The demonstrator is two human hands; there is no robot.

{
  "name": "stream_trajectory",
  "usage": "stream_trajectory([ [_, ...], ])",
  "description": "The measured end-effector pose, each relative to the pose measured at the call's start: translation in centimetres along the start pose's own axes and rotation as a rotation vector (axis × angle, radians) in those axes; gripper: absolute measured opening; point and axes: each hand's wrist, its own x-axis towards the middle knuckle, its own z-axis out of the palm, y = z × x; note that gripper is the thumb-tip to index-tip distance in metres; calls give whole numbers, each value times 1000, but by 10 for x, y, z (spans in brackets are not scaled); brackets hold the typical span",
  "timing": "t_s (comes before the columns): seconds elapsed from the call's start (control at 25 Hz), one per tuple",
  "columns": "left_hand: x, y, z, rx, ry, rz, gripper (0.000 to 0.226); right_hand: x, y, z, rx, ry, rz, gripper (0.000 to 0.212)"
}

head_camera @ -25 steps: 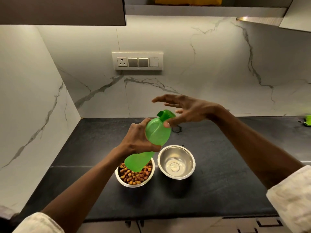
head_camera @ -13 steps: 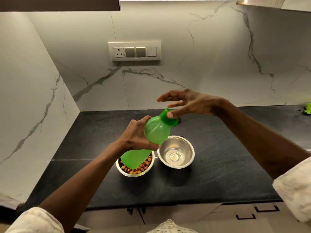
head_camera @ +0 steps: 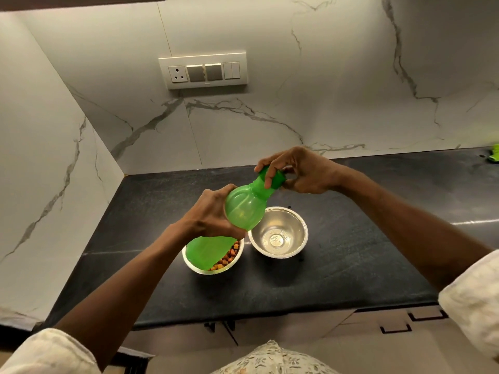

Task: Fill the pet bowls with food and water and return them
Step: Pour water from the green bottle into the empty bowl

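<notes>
I hold a green plastic bottle (head_camera: 243, 211) tilted over the counter, its neck pointing up and to the right. My left hand (head_camera: 208, 214) is wrapped around its middle. My right hand (head_camera: 294, 171) pinches the darker green cap (head_camera: 274, 180) at the bottle's top. Below the bottle's base a steel bowl (head_camera: 229, 263) holds brown and orange kibble, partly hidden by the bottle. To its right a second steel bowl (head_camera: 279, 233) stands with nothing in it.
The bowls rest on a black stone counter (head_camera: 351, 252) set in a corner of white marble walls. A switch panel (head_camera: 202, 71) is on the back wall. A small green object (head_camera: 494, 155) lies at the far right edge. Drawers sit below the counter.
My right hand went from spread fingers with only a fingertip on the cap to closed around the cap. The bottle stays in my left hand over the bowls.
</notes>
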Motion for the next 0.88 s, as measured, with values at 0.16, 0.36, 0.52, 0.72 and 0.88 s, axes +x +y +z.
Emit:
stream_trajectory([
  [0.16,-2,-6,7,155,-88,-56,100,-15,25,-8,92,80,65,47],
  [0.36,5,-8,17,396,-207,-101,104,-31,51,2,157,113,132,51],
  [0.52,10,-9,22,503,-273,-124,105,-38,66,4,175,142,172,48],
  [0.72,15,-10,27,569,-312,-141,105,-42,74,9,171,133,187,49],
  [0.88,18,-10,31,599,-328,-144,104,-44,79,7,147,137,192,48],
])
